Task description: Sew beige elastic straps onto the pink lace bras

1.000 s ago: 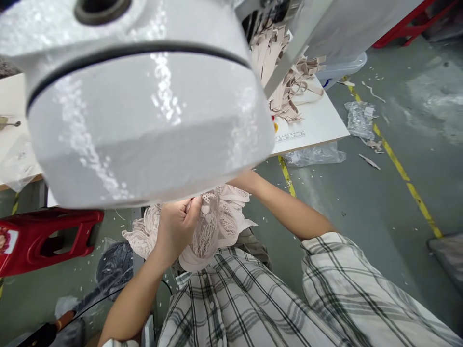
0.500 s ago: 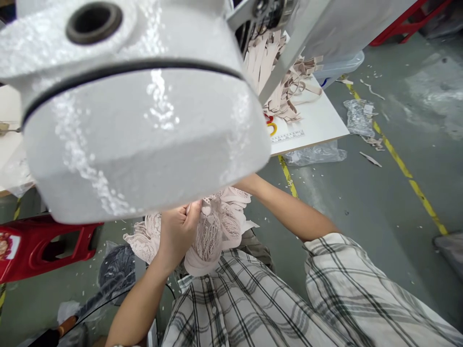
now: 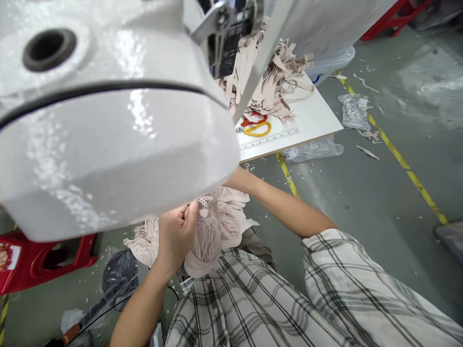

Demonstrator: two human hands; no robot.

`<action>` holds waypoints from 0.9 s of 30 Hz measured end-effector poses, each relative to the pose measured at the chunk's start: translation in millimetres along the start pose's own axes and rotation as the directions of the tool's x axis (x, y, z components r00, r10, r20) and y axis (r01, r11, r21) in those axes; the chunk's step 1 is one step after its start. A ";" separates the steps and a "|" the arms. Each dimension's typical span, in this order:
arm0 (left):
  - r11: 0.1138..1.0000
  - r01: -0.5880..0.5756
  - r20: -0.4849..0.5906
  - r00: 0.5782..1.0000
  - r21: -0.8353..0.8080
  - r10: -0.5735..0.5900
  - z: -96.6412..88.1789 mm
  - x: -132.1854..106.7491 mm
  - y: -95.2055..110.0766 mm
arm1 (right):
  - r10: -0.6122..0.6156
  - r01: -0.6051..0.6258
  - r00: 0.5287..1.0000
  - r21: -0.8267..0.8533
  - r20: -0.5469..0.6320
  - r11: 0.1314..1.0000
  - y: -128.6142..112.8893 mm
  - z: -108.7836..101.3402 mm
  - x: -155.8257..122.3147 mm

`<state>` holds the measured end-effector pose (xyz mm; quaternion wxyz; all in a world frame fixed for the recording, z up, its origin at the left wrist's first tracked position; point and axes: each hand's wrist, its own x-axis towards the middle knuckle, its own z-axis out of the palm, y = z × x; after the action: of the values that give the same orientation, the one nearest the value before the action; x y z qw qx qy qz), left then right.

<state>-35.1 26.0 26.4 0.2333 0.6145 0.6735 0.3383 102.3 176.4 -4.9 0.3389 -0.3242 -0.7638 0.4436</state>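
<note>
The person's left hand (image 3: 177, 236) is closed on a bunch of pale pink lace fabric (image 3: 217, 231), thumb and fingers pinching its upper edge. The lace is openwork, scalloped and limp, gathered in folds at the person's lap just below the sewing machine head (image 3: 108, 140). That head is glossy white enamel, rounded, with a dark seam line and a round black port. The right hand is hidden behind the machine; only its bare forearm shows, so its grip cannot be told. On the white table (image 3: 318, 120) lie flat beige strips (image 3: 275, 86) in a loose heap and scissors (image 3: 255, 126) with red and yellow handles.
</note>
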 end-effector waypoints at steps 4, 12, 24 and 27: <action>0.998 -0.023 0.013 1.000 0.063 0.022 -0.4 -2.0 -3.6 | -0.127 0.129 0.991 -0.071 0.033 0.989 7.1 2.7 2.5; 0.978 -0.057 -0.030 0.997 0.198 0.064 -7.5 -7.2 -17.6 | -0.126 0.121 0.991 -0.100 -0.039 0.988 13.7 10.7 0.5; 0.969 -0.104 -0.055 0.991 0.225 0.119 -4.5 -9.0 -22.6 | -0.132 0.125 0.989 -0.093 -0.070 0.988 15.2 14.8 -0.3; 0.965 -0.111 -0.045 0.991 0.236 0.125 -3.8 -7.7 -22.0 | -0.138 0.133 0.988 -0.077 -0.068 0.988 17.0 14.3 -1.0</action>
<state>-51.6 17.4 11.9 0.1188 0.6663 0.6772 0.2886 94.7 175.8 -25.8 0.3841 -0.2997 -0.7866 0.3794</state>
